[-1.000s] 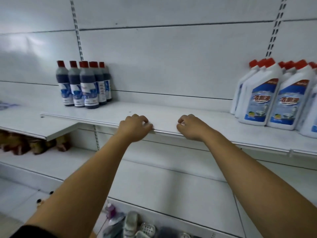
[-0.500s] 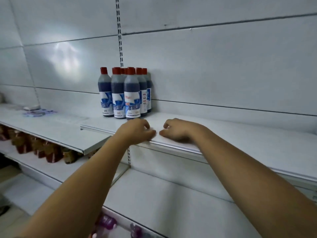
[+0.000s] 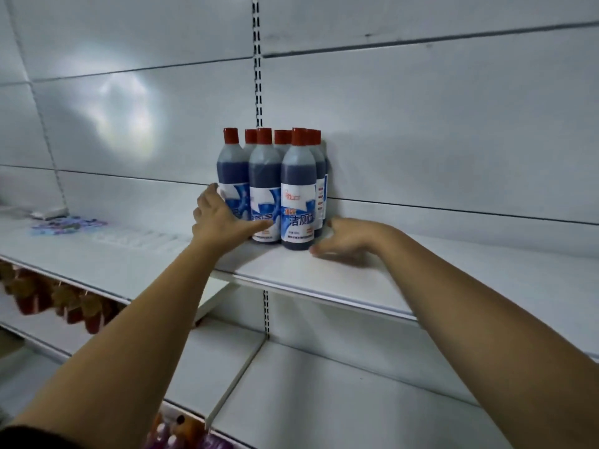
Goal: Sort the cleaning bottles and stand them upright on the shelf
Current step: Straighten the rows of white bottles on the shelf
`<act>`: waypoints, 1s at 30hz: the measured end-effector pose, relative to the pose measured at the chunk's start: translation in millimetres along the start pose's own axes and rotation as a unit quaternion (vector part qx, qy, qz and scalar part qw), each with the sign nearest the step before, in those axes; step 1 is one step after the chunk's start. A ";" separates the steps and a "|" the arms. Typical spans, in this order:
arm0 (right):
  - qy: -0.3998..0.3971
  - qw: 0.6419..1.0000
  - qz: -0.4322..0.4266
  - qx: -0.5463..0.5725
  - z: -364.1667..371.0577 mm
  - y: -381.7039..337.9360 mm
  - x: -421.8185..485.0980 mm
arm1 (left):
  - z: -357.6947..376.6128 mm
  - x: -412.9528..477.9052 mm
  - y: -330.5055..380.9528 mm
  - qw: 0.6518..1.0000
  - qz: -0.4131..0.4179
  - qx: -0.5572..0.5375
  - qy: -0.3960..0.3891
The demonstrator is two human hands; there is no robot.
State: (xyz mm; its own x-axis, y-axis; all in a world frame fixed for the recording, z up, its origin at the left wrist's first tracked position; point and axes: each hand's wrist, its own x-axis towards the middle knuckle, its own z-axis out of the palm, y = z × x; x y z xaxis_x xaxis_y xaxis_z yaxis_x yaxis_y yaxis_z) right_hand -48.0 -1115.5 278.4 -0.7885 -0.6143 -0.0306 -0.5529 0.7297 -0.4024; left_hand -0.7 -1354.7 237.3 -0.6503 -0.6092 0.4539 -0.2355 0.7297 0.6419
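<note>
1. A person's bare arms reach to a cluster of cleaning bottles [image 3: 265,186] standing upright on a white shelf [image 3: 356,286]. The bottles are packed close together against the back panel [image 3: 437,131], just below a slotted upright [image 3: 258,59].
2. The bottles hold dark blue liquid and carry red caps and blue-and-white labels. The front bottle [image 3: 298,202] stands nearest the shelf edge.
3. The left hand [image 3: 223,223] is spread against the left side of the cluster. Its fingers [image 3: 207,197] lie along the leftmost bottle, and its thumb stretches across the front of the next one. It presses rather than grips.
4. The right hand [image 3: 351,241] is blurred. It hovers palm down over the shelf to the right of the cluster, with its fingers [image 3: 319,251] loosely extended and holding nothing. Their tips are just beside the front bottle's base, though whether they touch it cannot be told.
5. To the left, flat purple packets [image 3: 68,225] lie on a neighbouring shelf. Blurred reddish-brown goods [image 3: 74,306] sit on the level beneath it.
</note>
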 end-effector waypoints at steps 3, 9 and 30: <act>0.024 0.997 0.014 0.067 1.7 -7.9 11.6 | 1.7 33.9 -12.0 0.986 -0.041 -0.152 -0.057; 0.107 0.953 0.083 0.272 6.4 -20.2 51.4 | 5.9 61.3 -15.1 0.940 0.038 -0.315 -0.121; 0.223 0.935 0.053 0.272 53.3 -25.0 77.1 | 25.3 76.6 -35.1 0.860 0.128 -0.463 -0.172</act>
State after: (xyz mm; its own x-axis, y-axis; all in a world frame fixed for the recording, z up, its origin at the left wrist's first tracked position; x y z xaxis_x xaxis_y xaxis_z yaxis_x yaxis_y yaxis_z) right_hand -80.5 -1197.1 237.3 -0.9322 -0.2728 0.2380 -0.3415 0.4444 -0.8282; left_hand -60.5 -1419.1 233.8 -0.8083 -0.2202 0.5460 0.5195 0.1696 0.8375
